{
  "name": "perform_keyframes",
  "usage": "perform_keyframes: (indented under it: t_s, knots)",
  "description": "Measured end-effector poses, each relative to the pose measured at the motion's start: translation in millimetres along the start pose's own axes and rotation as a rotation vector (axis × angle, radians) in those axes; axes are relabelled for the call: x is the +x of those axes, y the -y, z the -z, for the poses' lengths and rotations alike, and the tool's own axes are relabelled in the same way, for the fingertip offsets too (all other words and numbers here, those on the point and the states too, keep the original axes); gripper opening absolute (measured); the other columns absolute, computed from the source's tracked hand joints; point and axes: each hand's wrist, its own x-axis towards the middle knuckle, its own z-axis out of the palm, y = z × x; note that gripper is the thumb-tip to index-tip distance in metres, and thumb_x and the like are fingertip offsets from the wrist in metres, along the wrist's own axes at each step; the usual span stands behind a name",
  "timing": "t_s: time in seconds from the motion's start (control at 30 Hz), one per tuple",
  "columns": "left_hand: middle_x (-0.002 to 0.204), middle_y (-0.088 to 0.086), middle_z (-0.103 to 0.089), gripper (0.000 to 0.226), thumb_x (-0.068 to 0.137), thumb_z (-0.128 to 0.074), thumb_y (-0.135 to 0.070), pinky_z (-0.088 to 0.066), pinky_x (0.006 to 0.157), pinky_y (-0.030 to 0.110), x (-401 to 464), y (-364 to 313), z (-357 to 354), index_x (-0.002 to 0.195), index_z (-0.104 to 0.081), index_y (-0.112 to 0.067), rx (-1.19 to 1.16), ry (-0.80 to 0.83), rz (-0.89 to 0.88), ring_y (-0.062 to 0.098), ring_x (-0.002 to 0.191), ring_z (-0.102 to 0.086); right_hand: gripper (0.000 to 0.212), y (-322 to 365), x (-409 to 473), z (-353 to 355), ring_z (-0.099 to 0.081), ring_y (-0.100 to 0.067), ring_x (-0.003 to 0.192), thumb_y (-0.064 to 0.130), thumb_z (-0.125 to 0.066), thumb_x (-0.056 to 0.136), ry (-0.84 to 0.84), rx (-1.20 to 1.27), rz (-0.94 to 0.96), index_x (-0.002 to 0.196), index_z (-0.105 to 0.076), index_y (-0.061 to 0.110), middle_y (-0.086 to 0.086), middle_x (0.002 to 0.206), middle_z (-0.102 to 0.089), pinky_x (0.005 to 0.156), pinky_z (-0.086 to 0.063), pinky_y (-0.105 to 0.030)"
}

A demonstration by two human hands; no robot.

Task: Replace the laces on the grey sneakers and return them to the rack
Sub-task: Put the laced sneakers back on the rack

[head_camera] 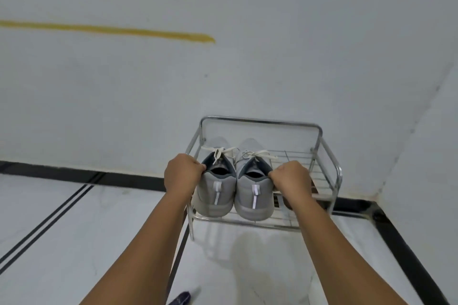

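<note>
2 grey sneakers (pixel 234 193) sit side by side on rack (pixel 329 156) top shelf, left-front corner, heels w/ pale stripes toward camera, cream laces (pixel 224 152) tied. Left hand (pixel 182 173) pinches left shoe's collar; right hand (pixel 291 177) pinches right shoe's collar.

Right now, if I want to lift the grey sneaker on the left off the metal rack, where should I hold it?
Probably by the heel collar of the left grey sneaker, coming from behind: its heel faces you and its opening is clear. The left hand already pinches that rim at the outer side.
</note>
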Motion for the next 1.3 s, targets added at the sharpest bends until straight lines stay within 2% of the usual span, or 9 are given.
perform_keyframes:
  t_s: [0.23,0.6,0.67,0.77,0.87,0.97,1.07,1.17,1.3]
  knots:
    - [0.071,0.009,-0.070,0.019,0.084,-0.068,-0.025,-0.041,0.059,0.026,92.2,-11.8,-46.9,0.074,-0.074,-0.010,0.010,-0.002,0.008,0.026,0.074,-0.066,0.011,6.7,95.3,-41.2,-0.053,-0.021,0.060,0.013,-0.058,0.077,-0.007,0.005,-0.010,0.069,-0.062,0.007,-0.008,0.071,-0.064,0.046,-0.029,-0.022]
    - [0.069,0.013,-0.067,0.036,0.091,-0.059,-0.034,-0.046,0.062,0.032,142.2,4.7,-88.0,0.075,-0.072,-0.005,0.040,-0.136,-0.055,0.031,0.073,-0.064,0.032,-3.1,141.6,-87.0,-0.049,-0.021,0.050,0.022,-0.055,0.088,-0.051,0.086,0.079,0.061,-0.061,0.005,-0.009,0.056,-0.058,0.045,-0.032,-0.024]
    - [0.073,0.015,-0.068,0.052,0.095,-0.049,-0.047,-0.048,0.068,0.034,145.0,11.0,-86.3,0.079,-0.070,-0.002,-0.031,-0.083,-0.068,0.032,0.078,-0.065,0.035,-5.2,144.9,-81.8,-0.063,-0.028,0.063,0.025,-0.054,0.090,0.056,0.189,0.038,0.069,-0.067,0.000,-0.017,0.071,-0.069,0.058,-0.048,-0.030]
    - [0.108,-0.001,-0.069,0.067,0.084,-0.042,-0.073,-0.050,0.094,0.039,144.3,20.2,-70.3,0.111,-0.067,-0.017,-0.260,0.296,-0.083,0.019,0.103,-0.063,0.018,-7.4,144.5,-55.4,-0.063,-0.023,0.098,0.013,-0.057,0.089,0.472,0.512,-0.102,0.105,-0.065,0.008,-0.013,0.110,-0.067,0.086,-0.051,-0.037]
    - [0.128,-0.018,-0.053,0.076,0.077,-0.074,-0.048,-0.050,0.091,0.019,133.3,25.4,-69.5,0.138,-0.030,-0.036,-0.241,0.624,-0.192,-0.004,0.115,-0.053,0.061,-16.0,133.3,-49.5,-0.050,-0.012,0.113,0.018,-0.072,0.082,0.797,0.457,0.055,0.132,-0.039,0.028,0.007,0.123,-0.049,0.103,-0.040,-0.034]
    - [0.130,-0.012,-0.054,0.109,0.067,-0.087,-0.020,-0.051,0.096,0.031,133.0,34.5,-86.6,0.147,-0.015,-0.034,-0.239,0.527,-0.237,0.005,0.113,-0.057,0.103,-21.6,124.9,-74.9,-0.049,-0.014,0.121,0.045,-0.086,0.060,0.589,0.283,0.181,0.144,-0.029,0.028,0.010,0.135,-0.046,0.102,-0.044,-0.034]
    - [0.125,-0.014,-0.053,0.109,0.065,-0.088,-0.018,-0.050,0.097,0.040,127.8,37.0,-91.8,0.147,-0.017,-0.033,-0.281,0.422,-0.208,0.014,0.115,-0.055,0.087,-26.0,118.7,-91.5,-0.051,-0.017,0.119,0.044,-0.084,0.065,0.334,0.265,0.239,0.139,-0.041,0.030,0.007,0.132,-0.053,0.093,-0.047,-0.033]
    - [0.116,-0.012,-0.056,0.096,0.066,-0.087,-0.016,-0.053,0.086,0.031,121.9,38.6,-95.4,0.142,-0.030,-0.027,-0.312,0.368,-0.204,0.015,0.110,-0.057,0.073,-35.0,116.0,-101.4,-0.055,-0.015,0.115,0.041,-0.083,0.067,0.297,0.358,0.241,0.131,-0.049,0.030,0.009,0.127,-0.058,0.094,-0.050,-0.037]
    - [0.111,-0.015,-0.055,0.081,0.072,-0.083,-0.017,-0.045,0.074,0.017,114.4,36.5,-95.4,0.137,-0.036,-0.022,-0.313,0.346,-0.203,0.011,0.105,-0.054,0.076,-36.0,111.3,-105.7,-0.054,-0.017,0.118,0.044,-0.079,0.072,0.251,0.317,0.247,0.137,-0.044,0.028,0.007,0.131,-0.056,0.096,-0.050,-0.041]
